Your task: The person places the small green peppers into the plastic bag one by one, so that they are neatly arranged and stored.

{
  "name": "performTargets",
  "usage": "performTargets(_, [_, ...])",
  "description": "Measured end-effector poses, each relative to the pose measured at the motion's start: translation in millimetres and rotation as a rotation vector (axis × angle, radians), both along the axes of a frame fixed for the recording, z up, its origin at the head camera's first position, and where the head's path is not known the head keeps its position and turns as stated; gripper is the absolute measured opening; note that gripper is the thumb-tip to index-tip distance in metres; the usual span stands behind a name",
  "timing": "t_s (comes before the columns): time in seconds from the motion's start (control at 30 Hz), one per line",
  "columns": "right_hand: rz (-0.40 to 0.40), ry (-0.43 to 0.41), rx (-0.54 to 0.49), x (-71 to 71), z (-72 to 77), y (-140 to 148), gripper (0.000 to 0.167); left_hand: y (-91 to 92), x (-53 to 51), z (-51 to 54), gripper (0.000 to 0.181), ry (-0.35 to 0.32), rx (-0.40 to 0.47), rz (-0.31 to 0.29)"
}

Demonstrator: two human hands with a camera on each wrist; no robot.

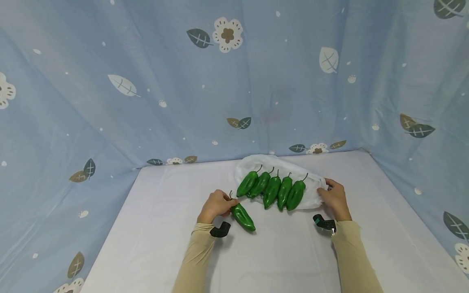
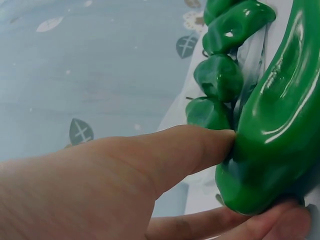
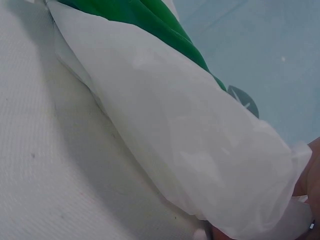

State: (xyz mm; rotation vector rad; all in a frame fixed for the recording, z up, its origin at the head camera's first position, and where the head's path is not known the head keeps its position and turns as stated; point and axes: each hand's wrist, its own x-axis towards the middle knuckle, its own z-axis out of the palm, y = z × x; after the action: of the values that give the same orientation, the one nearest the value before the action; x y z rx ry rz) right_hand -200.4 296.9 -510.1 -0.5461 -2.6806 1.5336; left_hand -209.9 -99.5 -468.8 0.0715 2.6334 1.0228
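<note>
My left hand [image 1: 218, 204] pinches a green pepper [image 1: 242, 217] near its stem end, thumb on one side and fingers on the other. In the left wrist view this pepper [image 2: 272, 120] fills the right side, its tip out of frame. Several more green peppers [image 1: 272, 191] lie side by side on a white plastic bag [image 1: 311, 187], stems pointing away from me. At the bag's right end my right hand [image 1: 335, 198] grips its edge between thumb and fingers. The right wrist view shows the stretched bag [image 3: 175, 120], with most of that hand out of frame.
A white cloth covers the table [image 1: 278, 260]. Behind and on both sides hangs a blue curtain [image 1: 176, 93] with leaf and flower prints, meeting the table's back edge just beyond the bag. A black wrist-worn device [image 1: 220, 230] sits at my left wrist.
</note>
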Motion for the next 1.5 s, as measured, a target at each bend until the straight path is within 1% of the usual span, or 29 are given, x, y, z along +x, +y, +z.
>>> performTargets(0.1, [-0.006, 0.000, 0.000, -0.4, -0.7, 0.4, 0.059, -1.2, -0.6, 0.4, 0.041, -0.006, 0.007, 0.004])
performTargets(0.27, [-0.016, -0.011, -0.007, -0.5, -1.2, 1.2, 0.059, -2.5, -1.8, 1.4, 0.043, 0.008, 0.005, -0.003])
performTargets(0.4, [-0.018, -0.018, -0.007, -0.2, -1.0, 1.8, 0.060, -4.4, -2.4, 2.2, 0.043, 0.022, -0.006, 0.014])
performTargets(0.5, [-0.019, -0.013, 0.000, -0.6, -1.6, 1.6, 0.060, -5.9, -4.2, 0.7, 0.042, 0.042, -0.010, 0.028])
performTargets(0.63, [-0.021, -0.003, 0.005, -1.3, -3.0, 1.3, 0.058, -8.0, -5.5, 0.2, 0.041, 0.052, 0.003, 0.042])
performTargets(0.9, [-0.030, -0.007, 0.000, -1.1, -3.1, 0.8, 0.058, -12.2, -5.8, 1.7, 0.040, 0.068, 0.061, 0.052])
performTargets(1.1, [-0.028, -0.012, -0.008, 0.0, -1.5, 0.1, 0.059, -14.3, -5.6, 5.4, 0.042, 0.075, 0.106, 0.093])
performTargets(1.2, [-0.030, -0.009, -0.009, 0.3, -0.6, -0.5, 0.059, -14.8, -5.9, 7.5, 0.043, 0.086, 0.117, 0.104])
performTargets(1.37, [-0.030, -0.012, -0.014, 0.4, 0.8, -1.3, 0.059, -16.2, -5.0, 11.5, 0.043, 0.102, 0.122, 0.111])
performTargets(1.5, [-0.025, -0.010, -0.022, 0.2, 1.1, -1.8, 0.059, -17.4, -3.6, 15.5, 0.044, 0.128, 0.128, 0.109])
